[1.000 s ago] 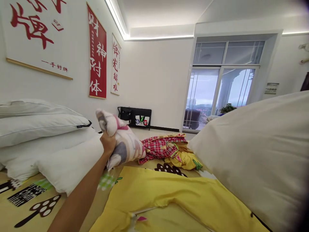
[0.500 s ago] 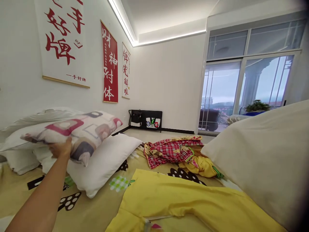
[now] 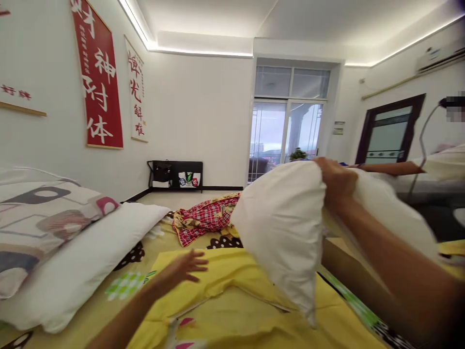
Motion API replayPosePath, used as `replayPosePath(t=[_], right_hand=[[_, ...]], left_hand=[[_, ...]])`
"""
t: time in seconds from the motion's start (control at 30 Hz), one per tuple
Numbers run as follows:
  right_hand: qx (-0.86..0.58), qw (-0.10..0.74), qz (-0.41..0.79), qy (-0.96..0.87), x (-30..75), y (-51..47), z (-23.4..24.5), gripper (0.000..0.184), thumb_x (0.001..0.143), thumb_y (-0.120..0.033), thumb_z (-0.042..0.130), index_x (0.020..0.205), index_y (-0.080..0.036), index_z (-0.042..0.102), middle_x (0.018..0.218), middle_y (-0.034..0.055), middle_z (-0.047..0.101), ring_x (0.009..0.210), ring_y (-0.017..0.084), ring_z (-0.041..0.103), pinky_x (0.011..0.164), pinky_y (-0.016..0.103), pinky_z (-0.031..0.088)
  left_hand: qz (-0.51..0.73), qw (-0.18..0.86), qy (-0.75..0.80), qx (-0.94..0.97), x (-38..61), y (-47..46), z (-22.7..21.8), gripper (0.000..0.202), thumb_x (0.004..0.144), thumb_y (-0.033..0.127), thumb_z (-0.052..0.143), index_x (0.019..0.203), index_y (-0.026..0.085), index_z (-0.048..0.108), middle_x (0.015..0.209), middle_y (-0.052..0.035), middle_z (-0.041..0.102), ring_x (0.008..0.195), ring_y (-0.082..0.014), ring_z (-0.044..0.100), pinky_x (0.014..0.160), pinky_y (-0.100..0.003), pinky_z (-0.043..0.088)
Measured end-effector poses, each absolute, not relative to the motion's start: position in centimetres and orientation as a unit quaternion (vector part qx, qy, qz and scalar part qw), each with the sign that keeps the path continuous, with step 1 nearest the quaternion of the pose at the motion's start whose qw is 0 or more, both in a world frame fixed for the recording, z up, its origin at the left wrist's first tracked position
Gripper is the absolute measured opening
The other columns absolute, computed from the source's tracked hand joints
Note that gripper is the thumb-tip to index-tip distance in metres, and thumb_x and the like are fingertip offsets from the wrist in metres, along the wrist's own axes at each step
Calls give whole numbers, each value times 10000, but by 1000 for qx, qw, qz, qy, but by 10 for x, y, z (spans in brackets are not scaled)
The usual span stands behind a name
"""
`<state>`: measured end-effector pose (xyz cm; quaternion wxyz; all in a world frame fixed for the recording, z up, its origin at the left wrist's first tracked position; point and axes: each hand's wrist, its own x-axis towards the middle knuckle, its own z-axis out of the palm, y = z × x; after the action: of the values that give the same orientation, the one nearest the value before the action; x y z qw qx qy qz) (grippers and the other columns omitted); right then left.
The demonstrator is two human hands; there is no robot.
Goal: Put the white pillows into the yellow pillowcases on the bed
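My right hand is closed on the upper edge of a white pillow, which hangs tilted with one corner pointing down. More white padding bulges to the right of that wrist; whether it is the same pillow I cannot tell. My left hand is empty, fingers spread, over a yellow cloth spread on the bed. To its left lies another white pillow, with a patterned pillow resting partly on it.
A red plaid cloth lies crumpled at the bed's far part. Beyond stand a black rack with bags and a glass door. At the right edge another person's arm reaches inward, near a cardboard-brown box side.
My left hand has let go of the patterned pillow and come right. My right hand has come into view, lifting the white pillow leftward. The view has turned right.
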<state>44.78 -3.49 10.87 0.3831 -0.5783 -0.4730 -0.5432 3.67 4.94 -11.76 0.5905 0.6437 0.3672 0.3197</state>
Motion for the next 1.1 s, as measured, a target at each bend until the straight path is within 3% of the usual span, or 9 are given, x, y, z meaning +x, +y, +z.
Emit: replayPosePath(t=[0.1, 0.17, 0.37, 0.6, 0.77, 0.87, 0.97, 1.03, 1.1], right_hand=[[-498, 394, -582, -508, 436, -50, 104, 210, 913, -224, 467, 822, -113, 619, 675, 49, 595, 635, 97, 504, 561, 245, 286], [-407, 405, -618, -537, 427, -60, 88, 138, 891, -178, 489, 838, -127, 607, 610, 11, 535, 596, 97, 463, 562, 250, 280], [-266, 212, -700, -628, 442, -87, 48, 92, 826, -100, 611, 848, -186, 584, 548, -43, 441, 543, 119, 385, 566, 293, 278], [-278, 204, -719, -603, 475, -56, 57, 106, 857, -87, 543, 853, -185, 583, 549, -38, 473, 541, 125, 408, 557, 299, 280], [-429, 141, -486, -748, 491, -24, -74, 371, 733, -34, 529, 1063, -184, 610, 901, 71, 691, 761, 175, 624, 684, 304, 430], [-546, 40, -237, -803, 489, -25, -136, 581, 524, -68, 687, 1067, -275, 658, 830, 56, 713, 686, 238, 670, 591, 330, 490], [-609, -15, -67, -791, 466, -27, -122, 598, 466, -114, 767, 1006, -361, 702, 792, 55, 722, 684, 290, 688, 569, 363, 514], [-617, 12, -28, -786, 438, -19, -81, 650, 587, -173, 741, 1196, -369, 619, 1072, 96, 695, 972, 310, 658, 796, 416, 513], [-583, 72, -41, -808, 402, -2, -40, 789, 683, -215, 691, 1402, -352, 398, 1356, 100, 524, 1239, 284, 490, 1018, 458, 372]], left_hand=[[254, 798, 148, 526, 133, 24, -137, 803, 672, 728, 606, 1330, 288, 465, 1466, -143, 393, 1278, -370, 441, 903, -572, 446], [319, 817, 110, 467, 175, 22, -133, 724, 675, 667, 657, 1251, 243, 544, 1415, -136, 466, 1288, -361, 432, 960, -555, 421], [597, 670, 186, 400, 197, 79, -70, 630, 554, 328, 833, 1125, 173, 616, 1104, -130, 695, 1040, -312, 635, 930, -436, 486], [665, 545, 264, 438, 172, 118, -35, 566, 554, 287, 822, 1073, 180, 621, 1144, -135, 672, 1039, -287, 624, 914, -404, 475], [659, 478, 378, 440, 129, 104, -111, 372, 538, 251, 764, 886, 169, 663, 962, -116, 714, 1072, -328, 593, 968, -459, 426], [614, 445, 429, 491, 105, 96, -162, 179, 507, 211, 653, 685, 195, 671, 786, -70, 722, 1011, -360, 605, 952, -492, 434], [575, 437, 391, 571, 98, 91, -182, 156, 511, 214, 562, 610, 214, 683, 778, -63, 726, 978, -357, 612, 952, -469, 437], [571, 429, 365, 597, 101, 86, -179, 207, 532, 212, 538, 648, 211, 711, 842, -72, 728, 996, -346, 605, 965, -438, 428], [571, 424, 340, 615, 107, 78, -171, 214, 557, 196, 529, 651, 209, 721, 934, -77, 721, 1033, -336, 585, 955, -403, 433]])
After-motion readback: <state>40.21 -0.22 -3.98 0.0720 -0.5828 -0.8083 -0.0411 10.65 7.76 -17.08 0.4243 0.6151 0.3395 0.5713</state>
